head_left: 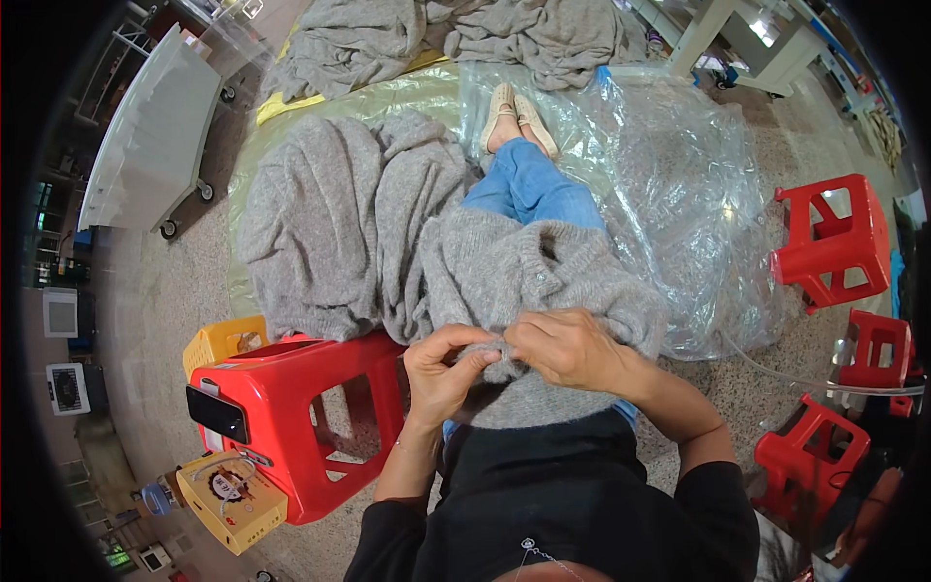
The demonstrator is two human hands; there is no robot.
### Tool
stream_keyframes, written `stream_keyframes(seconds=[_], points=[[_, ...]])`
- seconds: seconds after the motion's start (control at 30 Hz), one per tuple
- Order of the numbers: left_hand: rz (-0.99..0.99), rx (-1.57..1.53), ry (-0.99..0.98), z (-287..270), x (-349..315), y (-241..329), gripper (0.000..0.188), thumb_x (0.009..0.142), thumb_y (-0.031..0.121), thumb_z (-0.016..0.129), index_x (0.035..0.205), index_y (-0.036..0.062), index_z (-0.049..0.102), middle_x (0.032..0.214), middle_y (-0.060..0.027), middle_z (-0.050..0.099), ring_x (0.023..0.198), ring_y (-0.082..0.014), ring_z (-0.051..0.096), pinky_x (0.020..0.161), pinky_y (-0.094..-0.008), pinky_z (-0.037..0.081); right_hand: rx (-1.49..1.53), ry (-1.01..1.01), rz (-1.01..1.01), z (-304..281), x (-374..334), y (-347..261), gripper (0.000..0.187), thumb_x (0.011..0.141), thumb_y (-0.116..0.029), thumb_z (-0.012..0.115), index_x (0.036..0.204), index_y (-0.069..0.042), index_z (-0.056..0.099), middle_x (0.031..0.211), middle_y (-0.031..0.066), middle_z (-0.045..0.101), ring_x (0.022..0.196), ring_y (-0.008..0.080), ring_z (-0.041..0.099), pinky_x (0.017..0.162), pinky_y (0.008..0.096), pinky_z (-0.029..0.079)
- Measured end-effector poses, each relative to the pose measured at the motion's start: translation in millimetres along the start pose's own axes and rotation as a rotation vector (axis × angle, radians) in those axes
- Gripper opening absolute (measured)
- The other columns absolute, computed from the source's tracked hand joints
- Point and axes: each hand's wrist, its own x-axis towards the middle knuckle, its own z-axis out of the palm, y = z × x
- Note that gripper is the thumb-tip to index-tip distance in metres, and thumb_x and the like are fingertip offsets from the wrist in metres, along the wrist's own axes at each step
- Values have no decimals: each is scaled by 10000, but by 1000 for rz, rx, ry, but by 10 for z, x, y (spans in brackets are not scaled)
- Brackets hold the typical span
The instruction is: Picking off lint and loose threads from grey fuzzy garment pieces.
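A grey fuzzy knit garment [495,257] lies across my lap and thighs, bunched into folds. My left hand [444,373] pinches its fabric between thumb and index finger. Right beside it, my right hand [564,347] grips the same knit, its fingers curled in and fingertips almost meeting the left ones. Whatever small part sits between the fingertips is hidden. To the left of my legs, a large heap of similar grey knitwear [310,223] touches the garment on my lap.
A red plastic stool [281,407] at my left bears a dark phone [217,414] and a yellow box [233,500]. Clear plastic sheeting [679,194] covers floor ahead right. More grey knits [533,44] lie beyond my feet. Another red stool [836,242] stands right; a wheeled white cart [150,141], far left.
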Motion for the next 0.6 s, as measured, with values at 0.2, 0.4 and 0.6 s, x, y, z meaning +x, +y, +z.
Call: stream_keyframes(seconds=[0.2,0.4,0.6], points=[[31,67,-31,-17,21,-6,95,763,-32,710,828,-12,643,767,-27,635,636,-35,520,536,-185,389,151,5,119,46,-49,-29,108,790,-14,622,834,-1,525,705,118,525,608,294,573,517,362,439],[228,138,-91,-17,3,-22,81,776,-37,684,815,-11,618,716,-54,623,598,-87,549,528,-208,415,463,-123,265,-120,41,-66,62,795,-19,609,788,-6,549,631,121,496,546,284,551,496,369,425],[359,268,73,86,-38,17,77,790,-34,668,808,-7,597,715,-76,629,632,-116,583,574,-227,450,-104,129,-33,69,-14,-156,100,727,-37,634,771,-18,546,645,83,491,537,228,542,468,331,426]])
